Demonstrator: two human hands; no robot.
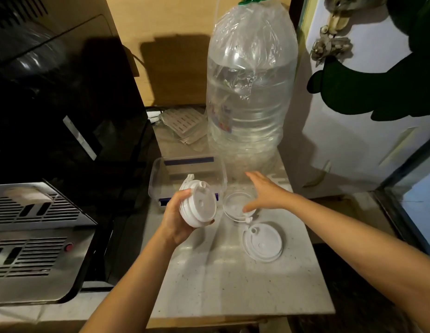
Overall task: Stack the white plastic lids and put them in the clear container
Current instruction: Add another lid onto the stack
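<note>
Fingers (pixel 185 193) of the left hand (pixel 176 219) wrap around a stack (pixel 198 204) of white lids, held tilted above the desk (pixel 221 280), its top lid facing the camera with a small spout at the upper edge. The thumb lies across the stack's upper rim and the other fingers close beneath it. The right hand (pixel 263 191) hovers with fingers spread wide and holding nothing, palm down, over an upturned lid (pixel 235 205) that lies on the desk just right of the stack; the thumb hangs over the lid's right edge, and whether it touches cannot be told. A second loose lid (pixel 263 241) rests flat on the desk nearer the camera, spout side up, just beside the upturned one. The clear container (pixel 158 179) stands open at the back of the desk, behind the stack and partly hidden by it, with blue clips on its far and near sides. No lid can be seen inside its visible part. A large water bottle (pixel 251 92), wrapped in clear plastic, stands behind the container and the right hand. A black appliance (pixel 65 128) with a steel grille fills the left side.
</note>
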